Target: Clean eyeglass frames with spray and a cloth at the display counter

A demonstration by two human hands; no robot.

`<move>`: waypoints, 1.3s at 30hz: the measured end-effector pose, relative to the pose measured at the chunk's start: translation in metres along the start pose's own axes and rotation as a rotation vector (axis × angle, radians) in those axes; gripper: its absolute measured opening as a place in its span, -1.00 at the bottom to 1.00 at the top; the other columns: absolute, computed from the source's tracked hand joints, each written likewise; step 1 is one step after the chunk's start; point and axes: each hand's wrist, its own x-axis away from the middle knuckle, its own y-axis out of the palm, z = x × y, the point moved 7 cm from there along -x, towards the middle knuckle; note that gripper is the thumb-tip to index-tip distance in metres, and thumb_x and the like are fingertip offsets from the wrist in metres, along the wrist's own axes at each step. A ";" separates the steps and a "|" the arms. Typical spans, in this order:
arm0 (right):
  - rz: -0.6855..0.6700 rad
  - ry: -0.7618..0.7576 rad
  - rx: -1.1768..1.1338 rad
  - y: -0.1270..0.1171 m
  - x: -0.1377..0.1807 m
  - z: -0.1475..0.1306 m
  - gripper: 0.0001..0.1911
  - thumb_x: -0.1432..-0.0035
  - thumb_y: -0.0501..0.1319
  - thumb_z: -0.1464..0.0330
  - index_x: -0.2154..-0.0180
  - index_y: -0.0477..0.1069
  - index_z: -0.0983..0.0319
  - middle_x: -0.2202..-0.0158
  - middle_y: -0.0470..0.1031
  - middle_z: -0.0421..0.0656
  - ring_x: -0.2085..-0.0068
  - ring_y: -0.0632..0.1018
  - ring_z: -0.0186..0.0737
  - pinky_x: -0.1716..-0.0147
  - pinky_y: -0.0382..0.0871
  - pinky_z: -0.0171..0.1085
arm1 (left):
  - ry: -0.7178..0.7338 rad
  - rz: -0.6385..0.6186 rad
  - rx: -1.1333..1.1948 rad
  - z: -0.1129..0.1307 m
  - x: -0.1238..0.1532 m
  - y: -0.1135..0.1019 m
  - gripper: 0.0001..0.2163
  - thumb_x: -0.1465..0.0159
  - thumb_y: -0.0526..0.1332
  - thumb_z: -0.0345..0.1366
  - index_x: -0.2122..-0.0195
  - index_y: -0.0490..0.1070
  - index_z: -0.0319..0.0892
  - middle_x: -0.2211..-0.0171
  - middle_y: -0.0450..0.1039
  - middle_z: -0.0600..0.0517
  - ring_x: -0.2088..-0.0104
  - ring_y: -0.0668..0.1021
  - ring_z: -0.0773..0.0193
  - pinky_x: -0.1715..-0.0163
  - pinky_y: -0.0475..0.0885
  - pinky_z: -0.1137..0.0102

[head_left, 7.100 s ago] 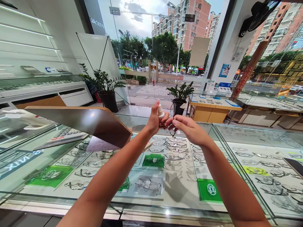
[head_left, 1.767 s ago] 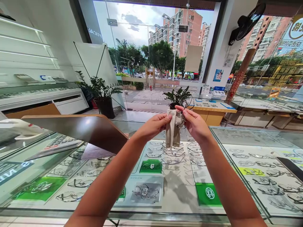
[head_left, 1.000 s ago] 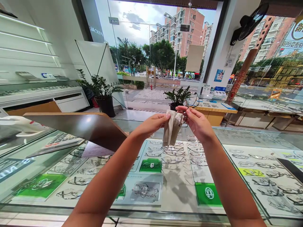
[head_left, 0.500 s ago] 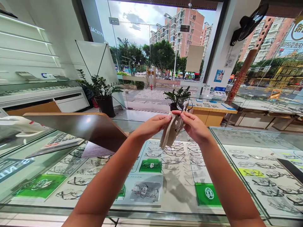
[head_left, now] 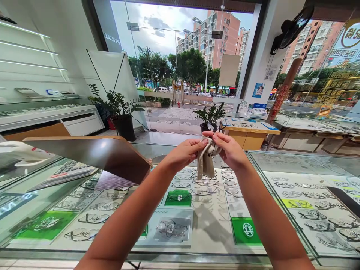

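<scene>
My left hand (head_left: 189, 150) pinches a beige cloth (head_left: 206, 165), which hangs down in loose folds over the glass counter. Close beside it, my right hand (head_left: 228, 148) has its fingers closed on a pair of eyeglasses (head_left: 213, 149) with thin dark rims. One lens lies against the cloth between the two hands, and a dark temple arm shows above the fingers. Cloth and fingertips hide much of the frame. Both hands are held up, apart from the counter.
Below is a glass display counter (head_left: 208, 236) with rows of eyeglasses. A brown board (head_left: 92, 152), a calculator (head_left: 66, 172) and a white object stand on the left. A dark phone-like slab (head_left: 344, 200) lies on the right. Potted plants (head_left: 123, 123) stand by the glass doors.
The cloth has shifted from hanging slanted to bunched around the lens, with its lower end hanging straighter. My left hand has come slightly closer to my right. The view has shifted a little.
</scene>
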 end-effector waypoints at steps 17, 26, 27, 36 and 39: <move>0.031 -0.039 -0.074 0.006 -0.002 0.000 -0.62 -0.20 0.50 0.02 0.03 0.74 0.07 0.06 0.70 -0.16 0.05 0.61 -0.17 -0.05 0.47 -0.20 | 0.153 0.057 -0.033 0.002 -0.001 0.004 -0.46 -0.10 0.62 -0.01 0.03 0.59 -0.25 0.28 0.57 0.02 0.33 0.53 0.34 0.27 0.40 0.45; 0.038 -0.146 -0.026 0.014 -0.003 -0.002 -0.64 -0.23 0.45 0.00 0.07 0.77 0.05 -0.04 0.69 -0.14 -0.06 0.60 -0.08 -0.25 0.39 -0.10 | 0.346 0.212 -0.051 0.006 -0.001 0.011 -0.47 -0.22 0.49 0.13 0.03 0.57 -0.23 0.38 0.49 0.09 0.42 0.42 0.40 0.37 0.33 0.49; 0.035 -0.150 -0.016 0.015 -0.003 -0.002 -0.65 -0.24 0.45 0.01 0.07 0.77 0.05 -0.05 0.70 -0.13 -0.08 0.60 -0.06 -0.27 0.38 -0.08 | 0.374 0.222 -0.048 0.008 -0.001 0.012 -0.48 -0.24 0.48 0.14 0.06 0.57 -0.23 0.39 0.49 0.09 0.42 0.42 0.40 0.37 0.33 0.49; 0.138 -0.105 -0.015 0.009 -0.001 -0.003 -0.60 -0.20 0.44 0.01 0.07 0.77 0.12 0.14 0.69 -0.11 0.36 0.46 -0.26 0.51 0.32 -0.29 | 0.374 0.118 -0.074 0.007 -0.005 0.011 -0.49 -0.31 0.40 0.16 -0.01 0.54 -0.19 0.36 0.56 0.03 0.44 0.55 0.30 0.40 0.48 0.41; 0.162 -0.083 -0.047 0.005 0.000 -0.004 -0.61 -0.18 0.46 0.03 0.10 0.77 0.14 0.15 0.72 -0.10 0.40 0.42 -0.29 0.59 0.23 -0.32 | 0.362 0.039 -0.090 0.007 -0.005 0.013 -0.48 -0.32 0.42 0.11 -0.13 0.50 -0.15 0.24 0.59 0.00 0.36 0.62 0.26 0.33 0.54 0.38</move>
